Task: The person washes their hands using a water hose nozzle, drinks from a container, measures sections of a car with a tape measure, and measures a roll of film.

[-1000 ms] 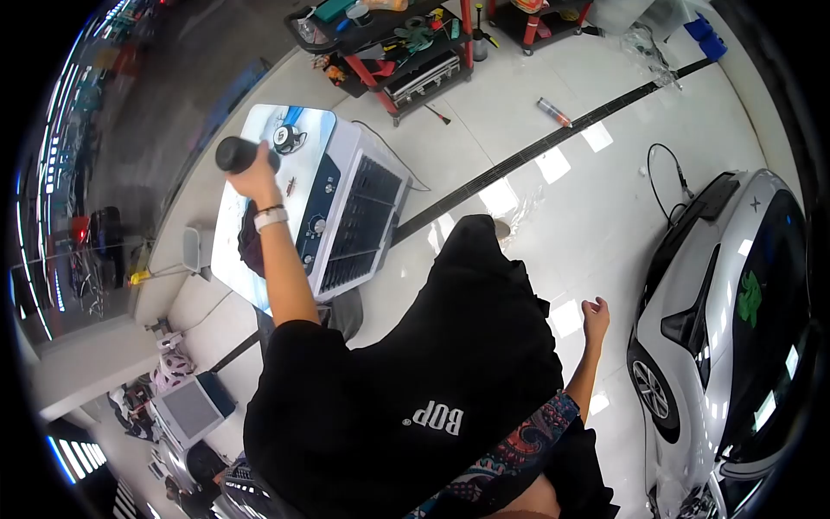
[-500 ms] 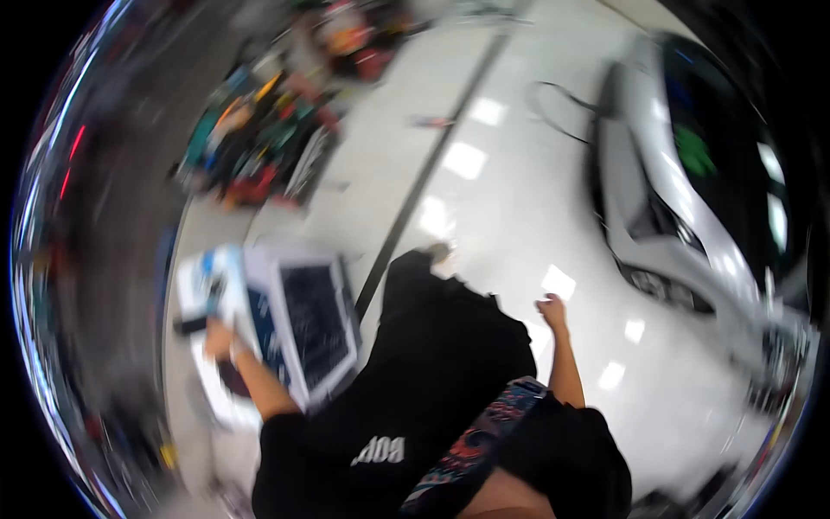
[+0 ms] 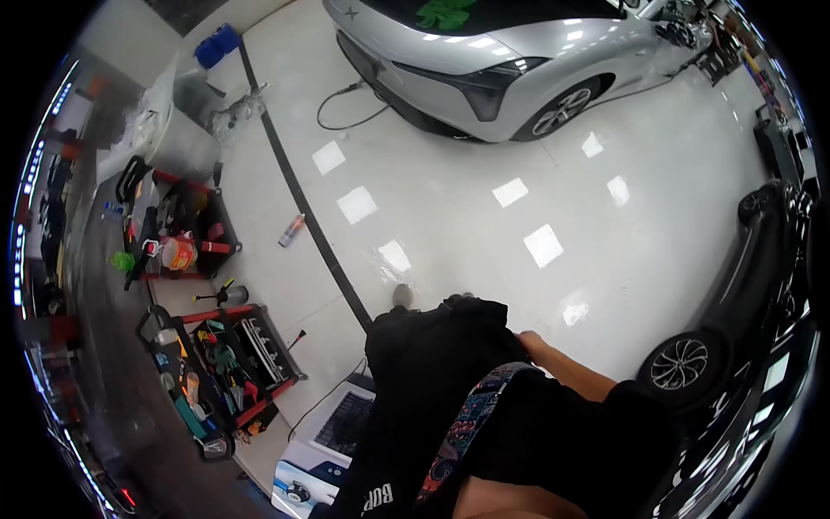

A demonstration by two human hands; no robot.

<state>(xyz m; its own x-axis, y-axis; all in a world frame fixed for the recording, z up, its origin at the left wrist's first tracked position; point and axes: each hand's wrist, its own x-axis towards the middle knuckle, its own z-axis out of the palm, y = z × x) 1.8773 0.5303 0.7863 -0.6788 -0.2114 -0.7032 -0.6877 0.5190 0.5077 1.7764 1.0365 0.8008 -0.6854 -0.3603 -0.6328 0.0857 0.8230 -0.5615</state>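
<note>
Black, loose cloth garment [image 3: 437, 346] spread over the torso, printed with white lettering [image 3: 378, 498] low in the view; directly at its right edge, the bare right hand [image 3: 533, 346]. Fingers partly lost against the dark cloth: impossible to tell whether spread or closed, holding something or bare, in contact with the fabric or just beside it. Bare right forearm [image 3: 575, 372] slanting forward and inward from a wide black sleeve [image 3: 631, 424], low at the right side of the body. Left hand out of view, with no way to tell whether open or clamped.

Well apart from the right hand, on the other side of the torso toward the lower left: a box-shaped, pale grey-white unit [image 3: 303, 451] with a dark louvred grille [image 3: 346, 422], partly covered by the garment and cut off by the lower edge of the view. On its white-and-blue top [image 3: 323, 491], a small round black-and-white object [image 3: 297, 491].

Diagonally across the chest, a paisley-patterned strap [image 3: 467, 424] in red, blue and black, upper end near the right hand. Ahead, glossy white tiled floor [image 3: 450, 225], with a silver car [image 3: 432, 65] farther off. To the right, a dark car [image 3: 735, 285]; to the left, a red-framed black tool cart [image 3: 275, 396], loaded with tools, near the pale unit.
</note>
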